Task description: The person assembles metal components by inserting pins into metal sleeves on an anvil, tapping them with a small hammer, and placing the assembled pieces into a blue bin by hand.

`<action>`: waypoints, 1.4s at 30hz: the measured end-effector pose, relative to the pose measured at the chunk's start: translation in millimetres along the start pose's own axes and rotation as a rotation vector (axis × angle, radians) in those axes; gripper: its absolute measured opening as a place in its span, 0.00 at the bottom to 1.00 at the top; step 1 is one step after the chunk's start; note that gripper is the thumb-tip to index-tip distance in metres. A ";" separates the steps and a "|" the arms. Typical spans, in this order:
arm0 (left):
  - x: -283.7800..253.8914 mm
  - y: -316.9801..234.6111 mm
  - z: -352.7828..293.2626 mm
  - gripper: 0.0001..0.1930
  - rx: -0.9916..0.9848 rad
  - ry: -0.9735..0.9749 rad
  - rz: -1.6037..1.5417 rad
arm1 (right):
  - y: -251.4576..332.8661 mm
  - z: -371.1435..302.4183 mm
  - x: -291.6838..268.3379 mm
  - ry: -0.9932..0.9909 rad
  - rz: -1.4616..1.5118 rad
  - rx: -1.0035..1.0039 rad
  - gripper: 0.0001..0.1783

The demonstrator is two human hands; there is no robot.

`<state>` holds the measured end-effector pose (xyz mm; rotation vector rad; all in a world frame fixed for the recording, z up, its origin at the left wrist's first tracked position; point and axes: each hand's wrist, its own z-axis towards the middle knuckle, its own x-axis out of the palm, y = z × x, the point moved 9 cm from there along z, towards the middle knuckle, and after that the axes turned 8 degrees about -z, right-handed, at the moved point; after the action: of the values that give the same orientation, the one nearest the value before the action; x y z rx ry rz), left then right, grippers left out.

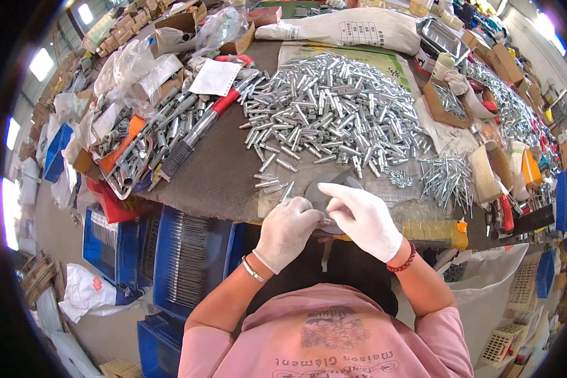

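My left hand, in a white glove, is closed at the front edge of the table, thumb and fingertips pinched together. A small shiny metal part shows at its fingertips, too small to name. My right hand, also gloved in white, meets it from the right. Its index finger reaches left over a dark grey round plate, while the other fingers bend down toward the small part; what they grip is hidden. Beyond both hands spreads a large heap of silvery metal sleeves, with several loose ones near my left hand.
Small metal pieces and a pile of long thin screws lie to the right. A cardboard box stands behind them. Tools and a red-banded rod crowd the left. Blue bins stand below the table's left edge.
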<state>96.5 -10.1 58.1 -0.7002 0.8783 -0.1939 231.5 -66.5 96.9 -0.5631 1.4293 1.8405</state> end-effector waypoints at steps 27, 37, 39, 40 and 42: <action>-2.0 -4.7 0.7 0.09 -0.001 -0.029 -0.029 | -45.0 -43.0 -27.7 -0.019 -0.584 0.159 0.25; -3.4 -2.8 7.9 0.09 0.066 0.006 0.003 | 9.7 -81.9 -39.0 -0.046 -0.480 -0.045 0.29; 7.5 -0.4 5.9 0.12 0.054 0.121 0.178 | -1.6 -87.6 -21.2 0.055 -0.550 0.012 0.32; 1.2 0.0 1.4 0.10 0.072 0.038 0.052 | -4.6 -85.6 -18.3 0.083 -0.557 0.009 0.30; -3.5 3.7 -2.9 0.08 0.034 -0.028 -0.066 | -16.5 -76.4 -25.5 0.051 -0.258 0.116 0.28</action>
<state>91.7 -7.1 56.8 -0.6988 0.8242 -0.2570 253.5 -144.5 82.8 -0.7052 1.4146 1.5407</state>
